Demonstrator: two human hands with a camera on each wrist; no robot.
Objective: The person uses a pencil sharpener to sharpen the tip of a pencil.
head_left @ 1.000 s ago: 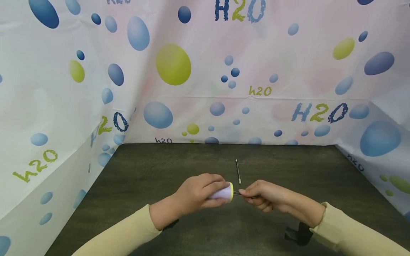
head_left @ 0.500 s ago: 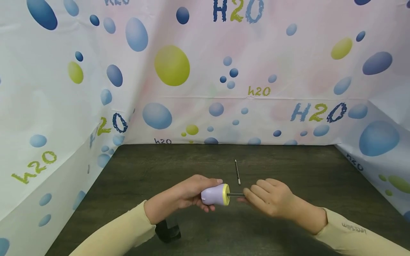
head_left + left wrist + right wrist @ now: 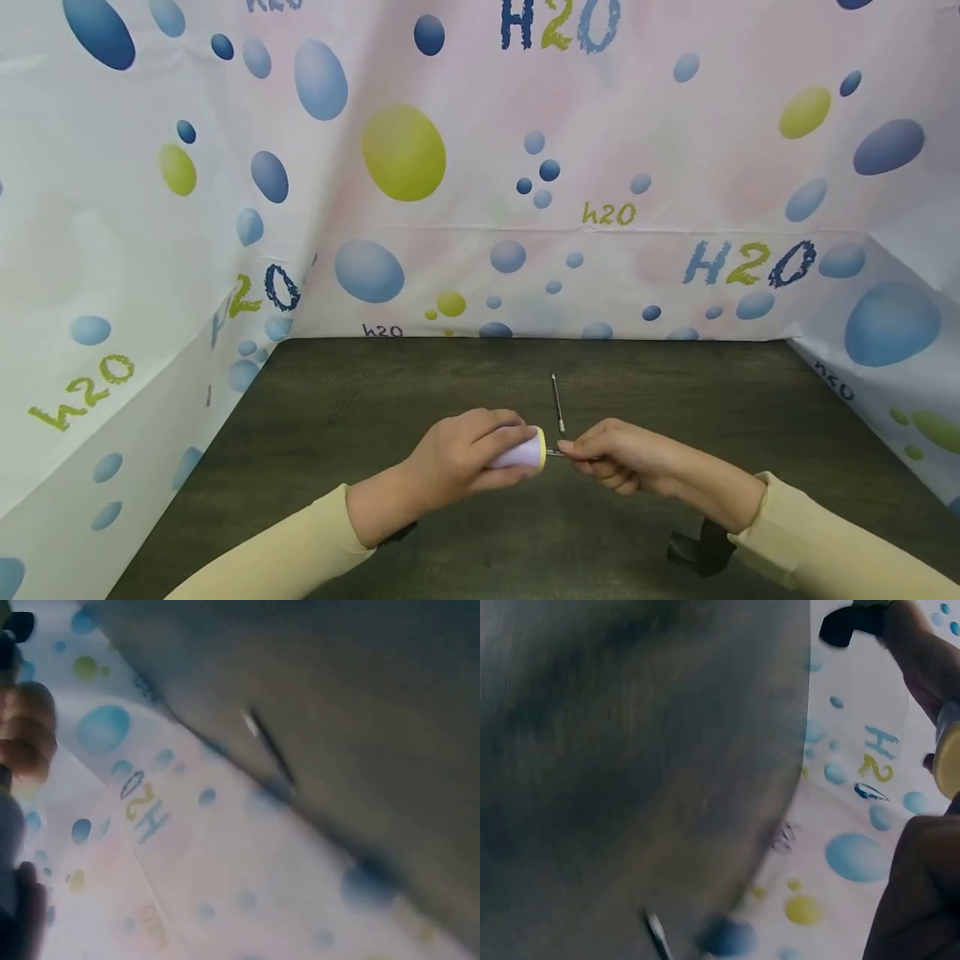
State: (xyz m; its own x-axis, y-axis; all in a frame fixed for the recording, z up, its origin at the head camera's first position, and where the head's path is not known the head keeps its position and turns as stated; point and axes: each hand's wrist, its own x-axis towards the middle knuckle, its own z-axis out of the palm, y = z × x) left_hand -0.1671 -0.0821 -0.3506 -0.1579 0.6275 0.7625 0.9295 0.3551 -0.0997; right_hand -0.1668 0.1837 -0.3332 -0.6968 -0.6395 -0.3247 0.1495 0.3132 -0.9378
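Note:
My left hand (image 3: 453,460) wraps round a lavender screwdriver handle (image 3: 517,451) with a yellow rim, held sideways above the table. From its yellow end a thin metal shaft (image 3: 553,452) sticks out to the right. My right hand (image 3: 618,457) pinches that shaft between thumb and fingers, which hide its far end. In the right wrist view the handle's yellow end (image 3: 950,761) shows at the right edge, above the dark right hand (image 3: 919,892). Left-hand fingers (image 3: 28,735) appear at the left edge of the left wrist view.
Just beyond the hands, a slim metal rod (image 3: 558,404) with a pale tip lies on the dark wood table (image 3: 405,375). A white backdrop (image 3: 465,208) printed with blue and green drops encloses the back and sides. Black straps (image 3: 701,550) are on the wrists.
Half a second ago the left thumb lay on top and the right knuckles faced up. Both hands have since twisted back to how they were a second ago, still on the handle and shaft.

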